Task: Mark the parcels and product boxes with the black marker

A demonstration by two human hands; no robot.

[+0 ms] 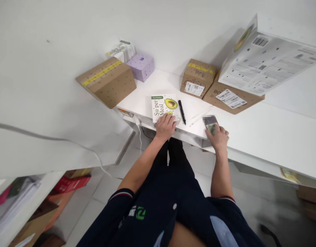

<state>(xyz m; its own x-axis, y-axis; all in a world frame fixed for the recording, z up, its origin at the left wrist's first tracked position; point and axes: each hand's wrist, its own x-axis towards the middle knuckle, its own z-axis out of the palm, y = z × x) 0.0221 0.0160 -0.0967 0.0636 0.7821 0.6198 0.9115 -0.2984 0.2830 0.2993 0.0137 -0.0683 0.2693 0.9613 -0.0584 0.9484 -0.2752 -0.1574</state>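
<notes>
My left hand (165,126) rests on the near edge of a white "Super Meal" box (164,106) with an avocado picture, fingers curled over it on the white table (263,133). My right hand (219,138) grips a phone (210,123) lying at the table's front edge. A black marker (182,112) lies between the two hands, just right of the box.
Cardboard boxes stand at the back: a large one (107,81) left, a small labelled one (198,78) and a flat one (232,97) right, under a big white printed carton (268,61). A purple box (141,66) sits behind. Shelves with boxes (44,206) lie lower left.
</notes>
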